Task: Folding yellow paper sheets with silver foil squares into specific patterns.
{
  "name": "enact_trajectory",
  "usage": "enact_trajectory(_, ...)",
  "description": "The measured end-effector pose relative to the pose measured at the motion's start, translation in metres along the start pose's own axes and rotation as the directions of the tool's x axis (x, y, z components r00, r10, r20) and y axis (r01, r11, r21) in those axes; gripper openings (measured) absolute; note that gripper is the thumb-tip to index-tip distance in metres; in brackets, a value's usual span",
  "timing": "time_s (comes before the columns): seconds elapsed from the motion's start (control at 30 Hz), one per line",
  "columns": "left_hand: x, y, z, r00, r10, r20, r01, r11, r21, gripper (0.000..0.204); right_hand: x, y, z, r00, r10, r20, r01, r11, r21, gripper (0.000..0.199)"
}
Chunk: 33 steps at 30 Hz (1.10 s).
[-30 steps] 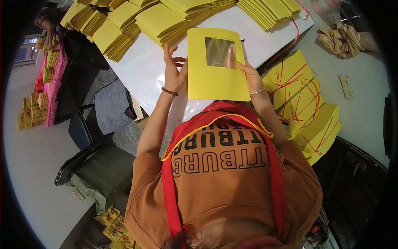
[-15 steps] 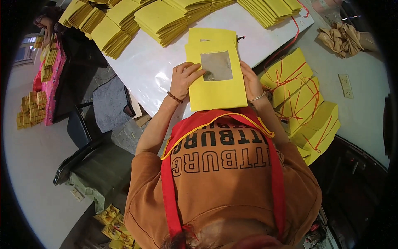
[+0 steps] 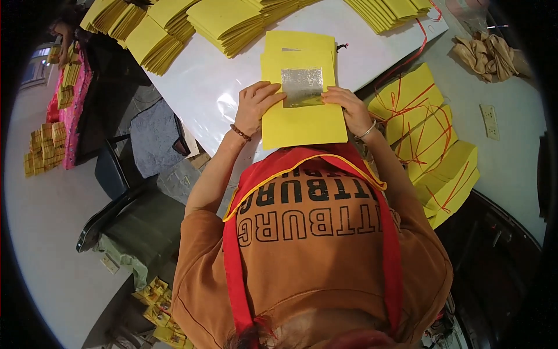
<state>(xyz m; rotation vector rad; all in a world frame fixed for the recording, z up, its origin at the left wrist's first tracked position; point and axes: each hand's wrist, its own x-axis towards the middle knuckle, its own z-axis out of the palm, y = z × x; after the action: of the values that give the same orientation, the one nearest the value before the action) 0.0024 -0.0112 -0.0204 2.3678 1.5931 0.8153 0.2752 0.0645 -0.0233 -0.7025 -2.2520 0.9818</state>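
A flat yellow paper bag (image 3: 305, 128) with a clear square window (image 3: 302, 87) lies in front of me at the table's near edge, on top of at least one more yellow piece (image 3: 299, 42) showing beyond it. My left hand (image 3: 257, 107) is closed on its left side, fingertips reaching the window's edge. From the right side my right hand (image 3: 349, 107) holds the same bag, fingers pressed together over the window's right edge. Both thumbs are mostly hidden. The window looks silvery and rippled with glare.
Stacks of folded yellow bags (image 3: 224, 26) line the far side of the white table (image 3: 203, 81). Yellow bags with red cords (image 3: 415, 128) lie at my right. Crumpled brown paper (image 3: 485, 55) sits at the far right. A black chair (image 3: 110, 168) stands at my left.
My right hand has moved from the bag's right edge onto its face beside the window. The left hand and the bag have shifted slightly, and the window's reflection has turned brighter.
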Motion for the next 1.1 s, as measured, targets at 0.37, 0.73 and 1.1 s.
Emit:
enact_trajectory(0.37, 0.000, -0.001, -0.005, 0.996, -0.076, 0.047, 0.081, 0.990, -0.114, 0.031, 0.000, -0.002, 0.009, 0.976, 0.208, -0.058, -0.206, 0.978, 0.041, 0.022)
enact_trajectory(0.73, 0.022, 0.008, -0.002, 0.763, -0.630, 0.145, 0.620, 0.650, -0.439, 0.035, 0.019, 0.005, 0.037, 0.800, 0.568, -0.194, -0.395, 0.741, 0.544, 0.027)
enact_trajectory(1.1, 0.035, 0.000, 0.012, 0.697, -0.716, 0.033, 0.688, 0.655, -0.312, 0.027, 0.031, 0.011, 0.041, 0.717, 0.632, -0.294, -0.489, 0.756, 0.435, 0.042)
